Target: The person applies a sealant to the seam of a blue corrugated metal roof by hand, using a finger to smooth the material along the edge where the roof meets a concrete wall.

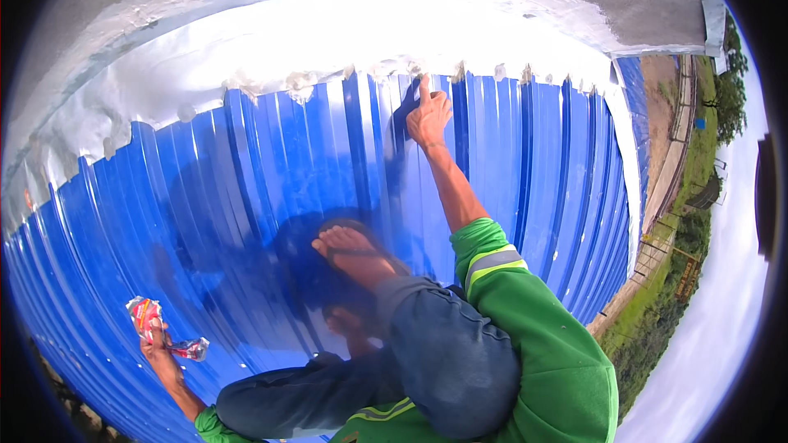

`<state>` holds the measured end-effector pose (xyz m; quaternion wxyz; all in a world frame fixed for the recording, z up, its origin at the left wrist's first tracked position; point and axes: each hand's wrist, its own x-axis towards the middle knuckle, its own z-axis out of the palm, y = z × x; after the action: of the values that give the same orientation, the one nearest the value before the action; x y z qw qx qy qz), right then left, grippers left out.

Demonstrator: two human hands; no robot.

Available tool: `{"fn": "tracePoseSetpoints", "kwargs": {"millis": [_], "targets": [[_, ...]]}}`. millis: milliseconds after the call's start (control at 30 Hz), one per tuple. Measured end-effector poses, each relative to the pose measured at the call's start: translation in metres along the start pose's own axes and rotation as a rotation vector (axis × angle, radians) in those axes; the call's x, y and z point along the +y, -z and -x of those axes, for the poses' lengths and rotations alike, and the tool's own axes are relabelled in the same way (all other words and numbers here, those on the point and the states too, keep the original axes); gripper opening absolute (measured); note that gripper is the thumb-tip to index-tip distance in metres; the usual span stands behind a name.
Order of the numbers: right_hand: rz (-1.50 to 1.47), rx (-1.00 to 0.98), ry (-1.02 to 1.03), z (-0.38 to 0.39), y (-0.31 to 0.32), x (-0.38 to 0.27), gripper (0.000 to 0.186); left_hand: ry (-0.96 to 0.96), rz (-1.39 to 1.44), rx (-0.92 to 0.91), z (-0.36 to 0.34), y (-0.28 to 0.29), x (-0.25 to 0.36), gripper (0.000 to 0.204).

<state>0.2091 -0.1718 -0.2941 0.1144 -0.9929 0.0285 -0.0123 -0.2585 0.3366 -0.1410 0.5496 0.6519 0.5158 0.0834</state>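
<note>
My left hand (pixel 158 346) is closed around a crumpled red and silver foil packet (pixel 144 317), low at the left over the blue ribbed metal roofing (pixel 295 135). A torn piece of the same foil (pixel 190 349) hangs beside the fingers. Farther up, my right hand (pixel 429 117) reaches to where the sheets meet a bright white flashing strip (pixel 369 25). Its index finger is stretched out, with the tip at the ragged grey-white sealant (pixel 414 66) along that seam. The other fingers curl inward, and nothing shows in them.
I crouch on the sloping sheets, one sandalled foot (pixel 353 250) in front of me. A grey concrete wall (pixel 648 0) rises beyond the flashing. White trim (pixel 625 148) edges the roof at right; past it lie a path (pixel 669 172), grass and trees far below.
</note>
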Motion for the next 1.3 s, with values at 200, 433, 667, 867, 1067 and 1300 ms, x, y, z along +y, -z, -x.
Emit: {"fn": "tracePoseSetpoints", "kwargs": {"millis": [200,433,667,867,1067,1300], "targets": [[0.394,0.058,0.187,-0.010,0.000,0.019,0.070,0.005,-0.020,0.019,0.004,0.001,0.000,0.020],[0.641,0.021,0.205,-0.014,0.014,0.033,0.075,-0.001,0.011,0.050,0.011,0.010,-0.009,0.021],[0.621,-0.053,0.374,-0.013,0.014,0.022,0.074,-0.014,0.000,0.020,0.017,0.026,-0.026,0.022],[0.487,-0.002,0.285,-0.022,0.011,0.045,0.076,-0.020,0.015,0.071,0.017,0.017,-0.018,0.023],[0.088,-0.199,0.006,-0.030,0.012,0.009,0.078,-0.023,0.051,0.057,0.023,0.029,-0.027,0.021],[-0.127,-0.200,-0.152,-0.035,-0.006,-0.015,0.078,-0.020,0.088,0.079,0.020,0.028,-0.027,0.019]]}}
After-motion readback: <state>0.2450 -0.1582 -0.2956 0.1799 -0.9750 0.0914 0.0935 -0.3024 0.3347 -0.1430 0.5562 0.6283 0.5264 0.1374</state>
